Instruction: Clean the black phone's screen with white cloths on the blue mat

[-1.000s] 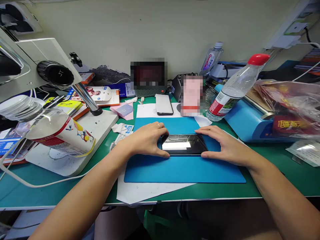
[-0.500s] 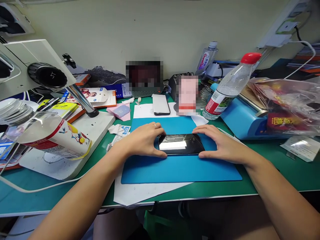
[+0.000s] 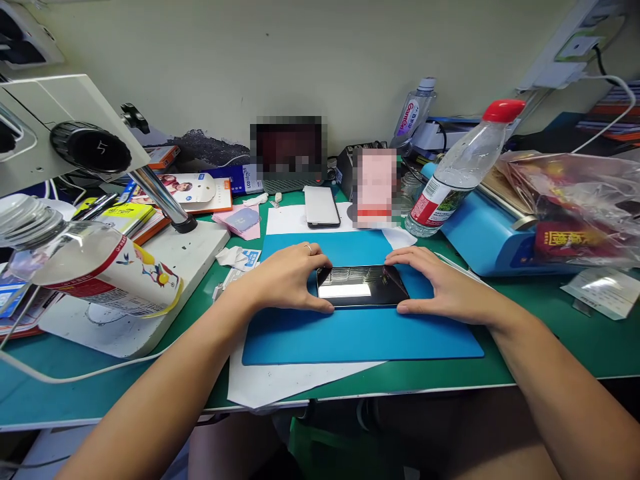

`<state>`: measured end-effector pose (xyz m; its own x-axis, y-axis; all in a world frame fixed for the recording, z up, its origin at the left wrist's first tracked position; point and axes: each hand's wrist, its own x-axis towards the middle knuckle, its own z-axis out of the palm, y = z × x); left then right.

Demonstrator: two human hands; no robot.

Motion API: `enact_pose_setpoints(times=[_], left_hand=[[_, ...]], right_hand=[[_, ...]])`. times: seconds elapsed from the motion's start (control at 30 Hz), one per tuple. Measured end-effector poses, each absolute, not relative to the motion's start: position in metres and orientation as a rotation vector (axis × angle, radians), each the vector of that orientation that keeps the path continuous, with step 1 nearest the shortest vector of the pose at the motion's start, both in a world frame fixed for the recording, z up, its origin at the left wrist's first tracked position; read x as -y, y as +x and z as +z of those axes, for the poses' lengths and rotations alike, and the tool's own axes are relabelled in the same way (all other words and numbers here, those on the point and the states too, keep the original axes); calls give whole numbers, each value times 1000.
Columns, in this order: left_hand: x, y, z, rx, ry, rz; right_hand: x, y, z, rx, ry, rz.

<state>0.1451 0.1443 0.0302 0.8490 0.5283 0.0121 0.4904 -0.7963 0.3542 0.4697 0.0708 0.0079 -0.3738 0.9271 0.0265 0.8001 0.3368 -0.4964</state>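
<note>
A black phone [image 3: 363, 287] lies flat, glossy side up, on a blue work mat [image 3: 360, 333]. My left hand [image 3: 283, 280] grips its left end, thumb at the near corner and fingers curled over the far corner. At the right end, my right hand [image 3: 440, 287] holds the phone the same way between thumb and fingers. A ring shows on my left hand.
A second phone [image 3: 323, 207] lies face down on white paper behind the mat. A microscope stand [image 3: 150, 280] and a lying bottle [image 3: 95, 267] sit at left. A red-capped bottle [image 3: 460, 173], a blue machine [image 3: 490, 240] and a plastic bag [image 3: 575, 200] crowd the right.
My hands and the phone stay in place on the mat. The camera has shifted a little, so the scene sits slightly further left and higher.
</note>
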Motion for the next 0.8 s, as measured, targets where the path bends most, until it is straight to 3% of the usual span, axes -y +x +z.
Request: enact_pose_setpoints(times=[0.8], left_hand=[[-144, 144, 32, -771, 2657, 119]], right_hand=[[-71, 473, 6, 2216, -1549, 574]])
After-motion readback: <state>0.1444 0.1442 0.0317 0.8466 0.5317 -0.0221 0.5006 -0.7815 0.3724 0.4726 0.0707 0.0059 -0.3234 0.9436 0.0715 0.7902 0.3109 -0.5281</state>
